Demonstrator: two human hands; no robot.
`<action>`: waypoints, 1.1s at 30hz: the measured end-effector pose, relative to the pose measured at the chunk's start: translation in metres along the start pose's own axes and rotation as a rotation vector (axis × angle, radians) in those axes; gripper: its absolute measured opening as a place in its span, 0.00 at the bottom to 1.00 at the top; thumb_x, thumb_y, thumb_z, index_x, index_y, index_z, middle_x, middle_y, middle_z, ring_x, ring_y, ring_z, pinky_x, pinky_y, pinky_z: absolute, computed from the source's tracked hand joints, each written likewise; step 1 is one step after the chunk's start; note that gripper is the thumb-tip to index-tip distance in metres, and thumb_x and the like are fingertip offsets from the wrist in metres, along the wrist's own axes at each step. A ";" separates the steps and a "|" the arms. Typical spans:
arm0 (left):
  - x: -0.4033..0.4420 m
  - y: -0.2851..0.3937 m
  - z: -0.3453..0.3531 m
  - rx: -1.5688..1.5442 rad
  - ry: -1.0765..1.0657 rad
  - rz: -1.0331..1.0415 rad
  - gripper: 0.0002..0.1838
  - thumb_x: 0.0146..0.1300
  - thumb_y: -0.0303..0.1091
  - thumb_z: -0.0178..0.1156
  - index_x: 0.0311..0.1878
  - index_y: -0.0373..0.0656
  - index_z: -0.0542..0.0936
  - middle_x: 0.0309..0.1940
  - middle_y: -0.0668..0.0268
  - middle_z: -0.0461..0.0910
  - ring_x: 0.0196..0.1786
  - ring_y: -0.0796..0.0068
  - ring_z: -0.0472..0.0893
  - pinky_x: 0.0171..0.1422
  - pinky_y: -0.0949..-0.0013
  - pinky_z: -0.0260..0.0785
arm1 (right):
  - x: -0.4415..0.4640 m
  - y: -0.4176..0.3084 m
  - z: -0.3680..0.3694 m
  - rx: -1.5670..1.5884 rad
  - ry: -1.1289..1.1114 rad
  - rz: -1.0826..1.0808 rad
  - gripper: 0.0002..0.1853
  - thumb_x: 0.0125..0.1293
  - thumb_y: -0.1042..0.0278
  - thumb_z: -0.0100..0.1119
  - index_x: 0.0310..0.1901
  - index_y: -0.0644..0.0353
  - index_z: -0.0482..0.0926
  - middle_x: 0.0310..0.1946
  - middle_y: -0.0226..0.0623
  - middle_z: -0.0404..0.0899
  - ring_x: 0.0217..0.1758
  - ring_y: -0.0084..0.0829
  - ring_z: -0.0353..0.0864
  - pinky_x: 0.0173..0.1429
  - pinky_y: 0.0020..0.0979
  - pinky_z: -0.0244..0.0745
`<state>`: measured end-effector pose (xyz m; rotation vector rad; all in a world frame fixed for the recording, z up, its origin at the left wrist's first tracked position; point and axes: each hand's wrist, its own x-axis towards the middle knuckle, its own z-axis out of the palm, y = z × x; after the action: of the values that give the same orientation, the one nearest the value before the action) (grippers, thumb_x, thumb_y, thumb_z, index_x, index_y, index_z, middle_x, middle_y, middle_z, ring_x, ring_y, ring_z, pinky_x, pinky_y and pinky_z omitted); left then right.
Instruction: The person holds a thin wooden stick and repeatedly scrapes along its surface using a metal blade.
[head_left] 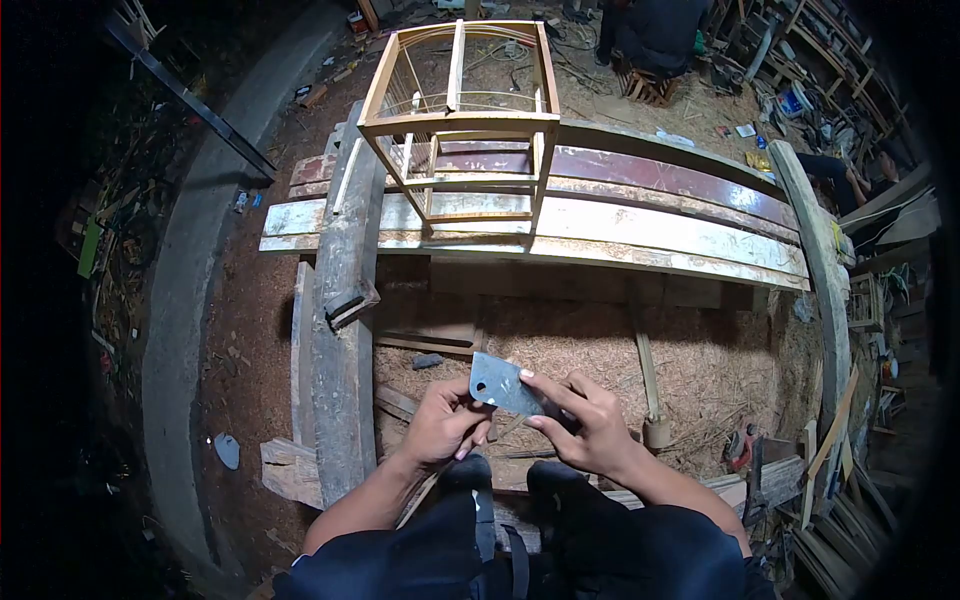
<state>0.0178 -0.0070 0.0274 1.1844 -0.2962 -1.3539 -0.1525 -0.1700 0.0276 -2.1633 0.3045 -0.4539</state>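
A flat grey metal plate (508, 386) with a rounded corner and one dark hole is held up in front of my knees. My right hand (588, 424) pinches its right end between thumb and fingers. On the other side, my left hand (447, 424) is closed just below the plate's holed end. A thin strip seems to run down from near the left hand toward my lap, but what those fingers grip is partly hidden. Beyond the hands, a wooden frame (458, 122) of slim bars with curved thin strips stands on the plank bench.
Long planks (640, 232) form the bench ahead, crossed at left by a heavy beam (345, 240). Wood shavings (560, 345) cover the ground. A person in dark clothes (655, 35) sits at the back; another person's arm (855, 185) shows at right. Scrap wood (830, 550) lies lower right.
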 end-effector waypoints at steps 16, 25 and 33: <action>-0.003 0.006 0.009 0.004 0.115 -0.002 0.08 0.71 0.26 0.57 0.47 0.38 0.83 0.22 0.68 0.77 0.15 0.89 0.67 0.17 0.82 0.57 | -0.002 0.000 0.009 -0.080 0.049 -0.074 0.30 0.63 0.61 0.70 0.68 0.41 0.77 0.34 0.43 0.75 0.27 0.38 0.79 0.28 0.38 0.77; -0.002 0.006 0.006 -0.046 0.089 -0.024 0.05 0.70 0.24 0.56 0.39 0.37 0.82 0.20 0.69 0.76 0.14 0.88 0.67 0.17 0.81 0.57 | 0.002 -0.003 0.004 -0.085 0.040 -0.036 0.31 0.62 0.65 0.69 0.69 0.43 0.77 0.29 0.42 0.71 0.26 0.37 0.74 0.28 0.37 0.73; -0.002 0.007 0.011 0.012 0.115 0.015 0.06 0.70 0.24 0.57 0.36 0.36 0.81 0.19 0.68 0.76 0.13 0.86 0.68 0.17 0.80 0.57 | -0.003 0.006 0.008 -0.073 0.081 -0.004 0.32 0.62 0.63 0.69 0.69 0.37 0.76 0.28 0.42 0.69 0.21 0.36 0.73 0.25 0.38 0.73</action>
<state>0.0132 -0.0122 0.0381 1.2625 -0.2301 -1.2674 -0.1521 -0.1659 0.0178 -2.2207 0.3671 -0.5405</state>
